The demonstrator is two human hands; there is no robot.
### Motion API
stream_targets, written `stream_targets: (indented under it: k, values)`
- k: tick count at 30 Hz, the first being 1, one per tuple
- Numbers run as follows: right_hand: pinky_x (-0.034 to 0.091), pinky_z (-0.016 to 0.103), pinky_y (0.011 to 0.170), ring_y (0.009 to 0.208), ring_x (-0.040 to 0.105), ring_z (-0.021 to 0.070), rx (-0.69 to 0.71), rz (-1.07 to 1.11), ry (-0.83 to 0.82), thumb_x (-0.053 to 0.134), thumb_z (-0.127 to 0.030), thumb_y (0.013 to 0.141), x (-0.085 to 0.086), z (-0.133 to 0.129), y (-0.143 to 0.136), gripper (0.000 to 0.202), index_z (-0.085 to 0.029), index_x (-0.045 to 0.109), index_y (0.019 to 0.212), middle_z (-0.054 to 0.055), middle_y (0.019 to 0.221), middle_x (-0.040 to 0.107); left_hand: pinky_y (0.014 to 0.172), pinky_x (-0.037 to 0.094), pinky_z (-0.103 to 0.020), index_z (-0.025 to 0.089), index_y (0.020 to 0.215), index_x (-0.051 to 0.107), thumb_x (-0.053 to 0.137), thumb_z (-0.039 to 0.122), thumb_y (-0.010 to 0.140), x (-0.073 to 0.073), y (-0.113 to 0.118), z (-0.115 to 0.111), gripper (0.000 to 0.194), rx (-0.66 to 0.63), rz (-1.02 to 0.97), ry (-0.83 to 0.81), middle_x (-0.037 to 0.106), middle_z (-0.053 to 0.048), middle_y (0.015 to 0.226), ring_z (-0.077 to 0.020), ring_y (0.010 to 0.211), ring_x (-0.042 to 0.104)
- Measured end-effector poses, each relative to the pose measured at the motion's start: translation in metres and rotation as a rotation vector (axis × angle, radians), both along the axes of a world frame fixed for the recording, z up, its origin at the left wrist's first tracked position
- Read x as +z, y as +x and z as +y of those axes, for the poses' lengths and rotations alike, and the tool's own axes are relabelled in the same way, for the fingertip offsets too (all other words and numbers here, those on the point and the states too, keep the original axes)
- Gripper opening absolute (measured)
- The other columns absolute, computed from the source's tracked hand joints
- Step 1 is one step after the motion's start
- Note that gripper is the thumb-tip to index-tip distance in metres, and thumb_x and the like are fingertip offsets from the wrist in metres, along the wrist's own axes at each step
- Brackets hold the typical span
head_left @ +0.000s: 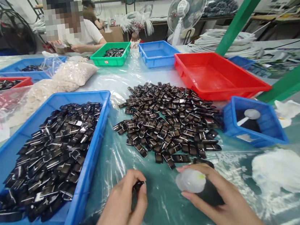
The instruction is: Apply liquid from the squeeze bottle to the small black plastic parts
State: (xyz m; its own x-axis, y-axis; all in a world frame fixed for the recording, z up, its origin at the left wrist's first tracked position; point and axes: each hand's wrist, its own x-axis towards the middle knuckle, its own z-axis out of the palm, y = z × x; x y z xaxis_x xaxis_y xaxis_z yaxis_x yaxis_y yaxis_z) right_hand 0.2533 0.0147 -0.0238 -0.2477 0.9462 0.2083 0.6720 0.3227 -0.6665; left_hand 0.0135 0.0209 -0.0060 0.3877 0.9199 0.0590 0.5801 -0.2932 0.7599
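Note:
My left hand (126, 206), low in the centre, pinches a small black part (138, 185) between thumb and fingertips. To its right, my right hand (217, 195) is wrapped round a whitish translucent bottle (191, 181), whose tip looks yellowish. The two hands are apart. Just beyond them, a loose pile of small black plastic parts (167, 121) lies on the plastic-covered table (162, 213). Many similar black parts (53, 153) fill the large blue tray (92, 178) at the left.
A small blue bin (268, 127) with a white scoop (252, 114) stands right, by a red tray (216, 71) and a green post (246, 9). White cloth (288, 172) lies at the right. Farther back are a green tray (109, 61), a clear bag (74, 74) and a seated person (86, 36).

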Motion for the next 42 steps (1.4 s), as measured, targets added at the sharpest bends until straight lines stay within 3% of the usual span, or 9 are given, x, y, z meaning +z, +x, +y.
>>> stream_targets:
  k: [2,7,11,15,21,29,34,38,42]
  values:
    - [0.055,0.027,0.076,0.093,0.066,0.0177,0.031,-0.002,0.017,0.064,-0.023,0.083,0.002,0.000,0.000,0.034,-0.030,0.048,0.113,0.002,0.104,0.065,0.038,0.027,-0.020,0.024,0.089,0.039,0.041,0.017,0.089,-0.001,0.001,-0.002,0.008,0.004,-0.067,-0.068,0.040,0.008,0.059,-0.0120,0.046,0.041]
    - [0.056,0.025,0.078,0.095,0.066,0.0174,0.104,0.052,0.028,0.065,-0.024,0.081,0.011,-0.005,-0.001,0.040,-0.031,0.049,0.117,0.001,0.107,0.065,0.045,0.033,-0.021,0.025,0.085,0.040,0.046,0.021,0.090,-0.003,0.002,-0.006,0.010,0.044,-0.145,-0.134,0.035,0.011,0.054,-0.0105,0.044,0.038]
    - [0.058,0.023,0.071,0.097,0.067,0.0193,0.090,0.107,-0.012,0.061,-0.025,0.082,0.013,-0.009,0.000,0.039,-0.033,0.051,0.119,0.002,0.110,0.067,0.064,0.045,-0.027,0.026,0.108,0.046,0.046,0.032,0.094,0.002,0.001,-0.009,0.016,0.094,-0.172,-0.129,0.058,-0.001,0.085,-0.0181,0.077,0.058]
    - [0.060,0.028,0.073,0.087,0.071,0.0200,0.122,0.059,0.006,0.067,-0.028,0.078,0.013,-0.010,0.004,0.043,-0.034,0.053,0.118,0.000,0.104,0.072,0.076,0.041,-0.028,0.029,0.108,0.049,0.029,0.025,0.100,0.006,0.000,-0.007,0.021,0.045,-0.239,-0.105,0.055,0.000,0.091,-0.0173,0.086,0.054]
    - [0.059,0.025,0.074,0.081,0.072,0.0180,0.184,0.069,0.039,0.069,-0.021,0.073,0.016,-0.009,0.004,0.044,-0.029,0.056,0.114,-0.001,0.097,0.074,0.089,0.034,-0.027,0.032,0.112,0.048,0.037,0.016,0.099,0.001,-0.004,-0.003,0.023,0.012,-0.316,-0.108,0.054,0.001,0.110,-0.0168,0.105,0.050]
    - [0.058,0.023,0.061,0.076,0.072,0.0181,0.219,0.093,0.034,0.062,-0.025,0.080,0.022,-0.004,-0.003,0.030,-0.028,0.057,0.109,0.000,0.091,0.073,0.090,0.035,-0.026,0.033,0.114,0.049,0.041,0.014,0.098,-0.002,-0.005,-0.006,0.026,-0.028,-0.335,-0.056,0.055,0.002,0.111,-0.0166,0.106,0.051]
    - [0.057,0.022,0.059,0.078,0.072,0.0181,0.225,0.070,0.018,0.066,-0.025,0.077,0.020,-0.006,-0.002,0.030,-0.028,0.059,0.107,0.000,0.091,0.074,0.087,0.040,-0.026,0.026,0.116,0.049,0.044,0.007,0.095,-0.001,-0.007,-0.002,0.029,-0.143,-0.341,0.013,0.057,-0.001,0.109,-0.0166,0.102,0.053]
    - [0.060,0.027,0.068,0.082,0.072,0.0207,0.206,0.034,0.085,0.071,-0.034,0.074,0.011,-0.009,0.008,0.038,-0.027,0.061,0.111,0.002,0.094,0.074,0.085,0.043,-0.027,0.026,0.115,0.052,0.049,0.010,0.094,-0.001,-0.008,-0.002,0.027,-0.200,-0.352,-0.014,0.060,-0.002,0.106,-0.0175,0.098,0.056]
    - [0.058,0.036,0.079,0.087,0.071,0.0247,0.204,-0.006,0.026,0.075,-0.036,0.070,0.005,-0.012,0.018,0.046,-0.029,0.063,0.113,0.004,0.097,0.074,0.081,0.046,-0.028,0.028,0.119,0.052,0.055,0.015,0.093,0.003,-0.009,-0.004,0.029,-0.210,-0.333,-0.081,0.062,-0.002,0.103,-0.0184,0.094,0.057]
